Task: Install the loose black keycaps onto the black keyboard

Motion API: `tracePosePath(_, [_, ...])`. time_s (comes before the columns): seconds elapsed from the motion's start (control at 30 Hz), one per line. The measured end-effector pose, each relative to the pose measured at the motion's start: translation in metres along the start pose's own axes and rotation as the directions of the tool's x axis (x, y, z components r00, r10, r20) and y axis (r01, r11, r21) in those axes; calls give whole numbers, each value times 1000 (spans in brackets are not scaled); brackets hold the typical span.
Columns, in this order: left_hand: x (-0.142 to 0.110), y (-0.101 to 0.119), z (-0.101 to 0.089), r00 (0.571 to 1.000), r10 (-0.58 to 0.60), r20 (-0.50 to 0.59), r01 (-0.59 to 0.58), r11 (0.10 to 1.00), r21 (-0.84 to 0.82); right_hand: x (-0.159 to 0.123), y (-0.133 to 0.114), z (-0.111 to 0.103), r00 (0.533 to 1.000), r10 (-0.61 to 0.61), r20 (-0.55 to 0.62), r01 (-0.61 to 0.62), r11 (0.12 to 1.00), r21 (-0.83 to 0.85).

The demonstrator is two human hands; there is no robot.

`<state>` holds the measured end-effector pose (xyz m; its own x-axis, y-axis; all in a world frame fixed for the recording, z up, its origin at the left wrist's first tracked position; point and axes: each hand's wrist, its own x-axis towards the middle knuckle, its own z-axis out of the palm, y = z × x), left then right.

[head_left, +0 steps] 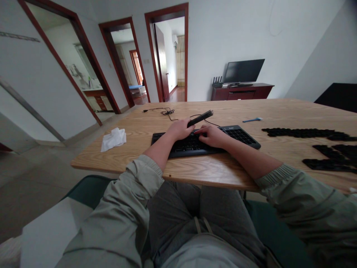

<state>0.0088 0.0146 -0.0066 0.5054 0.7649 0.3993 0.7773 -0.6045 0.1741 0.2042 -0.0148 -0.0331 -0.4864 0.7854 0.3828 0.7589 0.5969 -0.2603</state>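
A black keyboard (192,149) lies near the table's front edge, its right-hand block showing a grid of open squares. My left hand (180,129) rests over its left part, closed around a long dark bar (201,118) with a ragged-looking far end; the bar's exact kind is unclear. Beside it, my right hand (212,136) is on the middle of the keyboard with fingers bent and pressed together. Whether something small is between those fingertips cannot be made out. Rows of small black pieces (304,133), which look like keycaps, lie to the right.
A crumpled white tissue (113,139) lies at the left of the wooden table (134,130). Behind the keyboard are a coiled black cable (167,111) and a blue toothbrush (252,120). More black pieces (331,158) lie at the right. A television (244,70) stands beyond.
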Motion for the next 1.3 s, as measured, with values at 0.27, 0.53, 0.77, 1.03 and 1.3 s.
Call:
tracePosePath(0.27, [-1,-2,0,1000,-12,5,13,999,-32,2,-3,-3,999,-33,17,33,999,26])
tracePosePath(0.53, [-1,0,0,1000,7,-30,-12,985,-174,4,-1,-2,999,-48,11,47,994,98])
tracePosePath(0.77, [-1,-6,6,997,3,-77,-29,938,-346,2,-1,3,999,-36,-29,39,996,84])
tracePosePath(1.03, [-1,-8,5,998,-13,-54,-11,908,-419,-1,-4,4,996,-86,-17,85,993,-77])
tracePosePath(1.3, [3,-11,10,996,-57,-67,17,873,-488,11,-5,8,993,-119,-23,118,992,-37])
